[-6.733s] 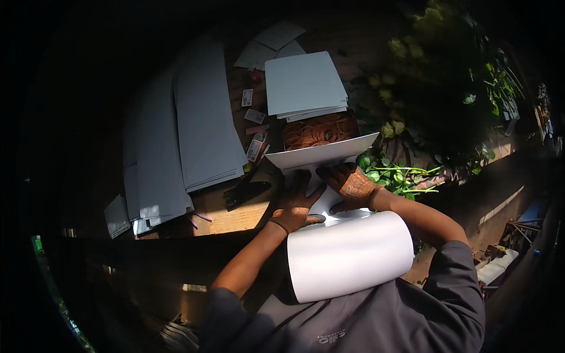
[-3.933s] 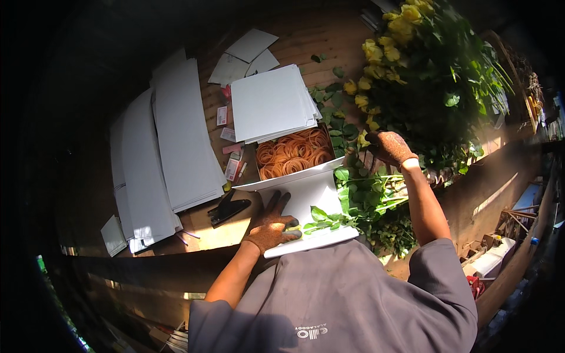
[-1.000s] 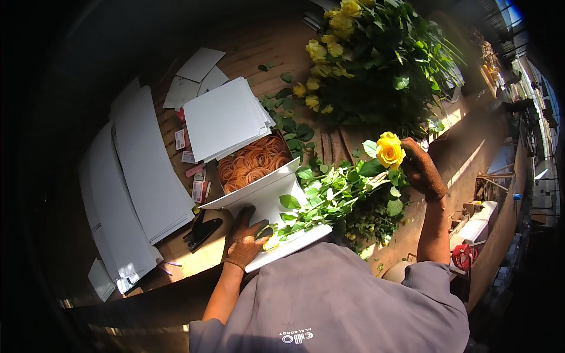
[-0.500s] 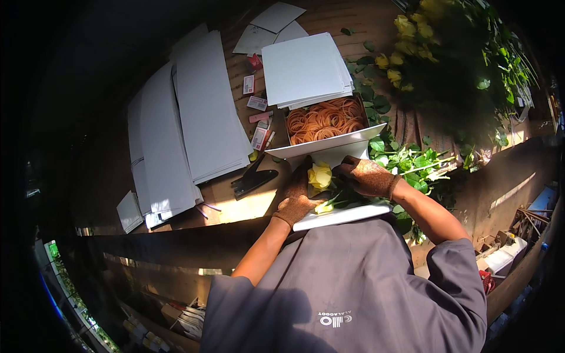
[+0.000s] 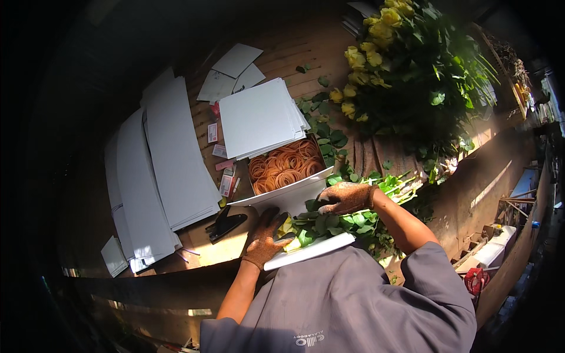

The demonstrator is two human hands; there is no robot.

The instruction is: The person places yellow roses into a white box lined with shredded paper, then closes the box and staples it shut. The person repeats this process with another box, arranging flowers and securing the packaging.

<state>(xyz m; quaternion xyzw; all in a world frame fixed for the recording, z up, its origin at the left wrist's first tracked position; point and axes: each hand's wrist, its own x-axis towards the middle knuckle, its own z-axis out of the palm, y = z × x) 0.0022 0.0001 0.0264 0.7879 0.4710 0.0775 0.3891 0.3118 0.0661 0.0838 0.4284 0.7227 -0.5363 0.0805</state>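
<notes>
Low centre of frame, my left hand (image 5: 263,238) presses flat with fingers spread on the white wrap sheet (image 5: 312,250) while my right hand (image 5: 347,197) cups the yellow rose bunch (image 5: 321,223), fingers curled over it; loosen either and I reckon stems slide off the surface (image 5: 223,250).

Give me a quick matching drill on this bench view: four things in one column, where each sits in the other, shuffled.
Things:
1. rubber bands
2. black stapler
3. yellow roses
4. square white sheets

Places:
A. far right of the bench
B. in the open white box
C. stacked just beyond the box
D. left of the left hand

Pairs: 1-B, 2-D, 3-A, 4-C
</notes>
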